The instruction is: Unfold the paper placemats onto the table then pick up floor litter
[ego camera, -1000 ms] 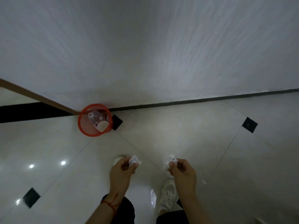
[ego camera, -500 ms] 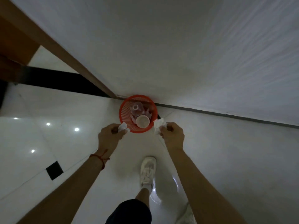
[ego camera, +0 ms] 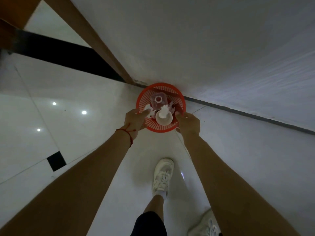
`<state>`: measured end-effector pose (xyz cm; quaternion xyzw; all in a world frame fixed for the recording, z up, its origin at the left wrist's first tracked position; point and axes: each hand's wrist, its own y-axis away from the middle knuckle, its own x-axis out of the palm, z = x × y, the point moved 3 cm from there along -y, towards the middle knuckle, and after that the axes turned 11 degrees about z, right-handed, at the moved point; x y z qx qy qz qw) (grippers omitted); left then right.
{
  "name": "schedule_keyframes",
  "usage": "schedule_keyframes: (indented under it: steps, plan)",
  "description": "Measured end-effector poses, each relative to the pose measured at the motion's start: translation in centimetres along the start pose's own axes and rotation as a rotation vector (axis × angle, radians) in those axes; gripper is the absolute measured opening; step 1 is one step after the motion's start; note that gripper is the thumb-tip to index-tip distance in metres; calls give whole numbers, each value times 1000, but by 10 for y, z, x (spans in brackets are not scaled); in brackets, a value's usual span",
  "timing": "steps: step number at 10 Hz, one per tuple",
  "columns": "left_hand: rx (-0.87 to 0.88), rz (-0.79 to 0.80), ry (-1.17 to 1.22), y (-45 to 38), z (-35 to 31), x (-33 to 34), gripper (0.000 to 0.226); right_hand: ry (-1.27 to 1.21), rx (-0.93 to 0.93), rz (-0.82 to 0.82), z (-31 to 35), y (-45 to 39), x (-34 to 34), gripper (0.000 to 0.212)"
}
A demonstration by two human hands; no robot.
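A red mesh waste basket (ego camera: pixel 160 130) stands on the tiled floor against the wall. Inside it are a clear plastic bottle (ego camera: pixel 158 99), a white paper cup (ego camera: pixel 164 118) and a crumpled white paper scrap (ego camera: pixel 165 109) lying above the cup. Another white paper scrap (ego camera: pixel 147 109) is just off the fingertips of my left hand (ego camera: pixel 134 120), inside the basket's left rim. That hand has its fingers stretched out. My right hand (ego camera: pixel 188 124) is at the basket's right rim, fingers loose, with nothing in it.
A white wall (ego camera: pixel 204 48) rises right behind the basket, with a dark skirting line. A brown wooden door frame (ego camera: pixel 95 43) runs down to the basket's left. My white shoe (ego camera: pixel 162 176) stands on the glossy tiles just short of the basket.
Both hands went forward from beside the basket to over its rim. The paper scraps they pinched have left the fingers and are now in the basket.
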<state>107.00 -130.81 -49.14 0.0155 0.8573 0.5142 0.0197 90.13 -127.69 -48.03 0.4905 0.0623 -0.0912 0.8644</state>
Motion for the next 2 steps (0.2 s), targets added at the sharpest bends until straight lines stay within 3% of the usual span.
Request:
schedule_keyframes:
  steps: [2]
  plan:
    - [-56, -40, -194, 28, 6, -1, 39, -300, 130, 19, -26, 42, -37, 42]
